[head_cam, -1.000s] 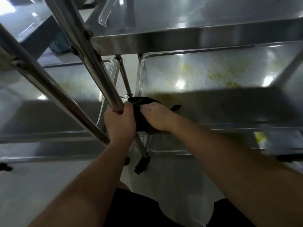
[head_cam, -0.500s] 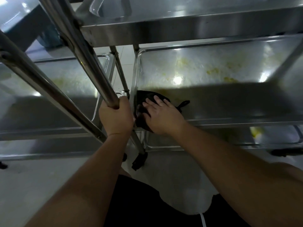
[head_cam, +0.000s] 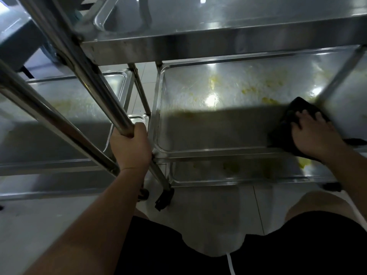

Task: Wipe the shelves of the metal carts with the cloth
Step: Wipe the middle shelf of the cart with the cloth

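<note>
right hand [head_cam: 315, 133] flat, fingers spread, pressing cloth [head_cam: 286, 128] on middle shelf [head_cam: 218, 128] | left hand [head_cam: 130, 145] clamped on cart post [head_cam: 95, 80] | yellow residue [head_cam: 248, 90] remains; wiping looks early

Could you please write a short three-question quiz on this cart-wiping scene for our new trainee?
1. True or false: the left hand grips a metal cart post.
2. What does the right hand press on the middle shelf? A) a sponge B) a dark cloth C) a brush
3. Fill in: the yellow residue lies on the shelf's ___ half, away from the person.

Key: 1 true; 2 B; 3 far.
</note>
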`<state>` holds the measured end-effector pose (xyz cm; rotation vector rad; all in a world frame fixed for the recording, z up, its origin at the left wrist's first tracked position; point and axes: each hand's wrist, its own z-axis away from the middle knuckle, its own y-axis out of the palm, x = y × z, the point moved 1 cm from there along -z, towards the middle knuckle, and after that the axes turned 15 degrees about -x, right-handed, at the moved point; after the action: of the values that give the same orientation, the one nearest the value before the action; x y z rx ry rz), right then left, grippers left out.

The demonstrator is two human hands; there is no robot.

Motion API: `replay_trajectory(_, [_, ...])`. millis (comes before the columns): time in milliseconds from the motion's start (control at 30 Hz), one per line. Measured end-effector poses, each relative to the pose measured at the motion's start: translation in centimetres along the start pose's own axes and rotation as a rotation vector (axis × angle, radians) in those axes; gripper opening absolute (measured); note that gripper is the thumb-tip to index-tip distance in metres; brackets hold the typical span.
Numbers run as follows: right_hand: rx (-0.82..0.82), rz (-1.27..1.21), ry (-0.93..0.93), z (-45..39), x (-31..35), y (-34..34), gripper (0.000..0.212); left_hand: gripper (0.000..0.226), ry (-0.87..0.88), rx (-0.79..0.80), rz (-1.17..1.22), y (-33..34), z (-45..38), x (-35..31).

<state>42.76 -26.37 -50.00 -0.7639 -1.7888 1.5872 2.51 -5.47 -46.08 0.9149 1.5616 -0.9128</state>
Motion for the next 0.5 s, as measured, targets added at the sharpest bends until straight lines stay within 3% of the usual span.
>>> replay_trajectory(167, [0.037,-0.051,0.175,0.9,7.3,0.0,0.083,0.019,0.011,-0.029,0.003,0.1,0.0,-0.1])
replay_trajectory(367, [0.035,-0.107,-0.055,2.0,22.9,0.9,0.08,0.021,-0.003,-0.005,0.036,0.1,0.0,-0.1])
replay_trajectory(500, [0.048,-0.139,-0.265,3.0,31.6,1.6,0.08,0.043,0.019,0.01,0.055,0.1,-0.1,-0.1])
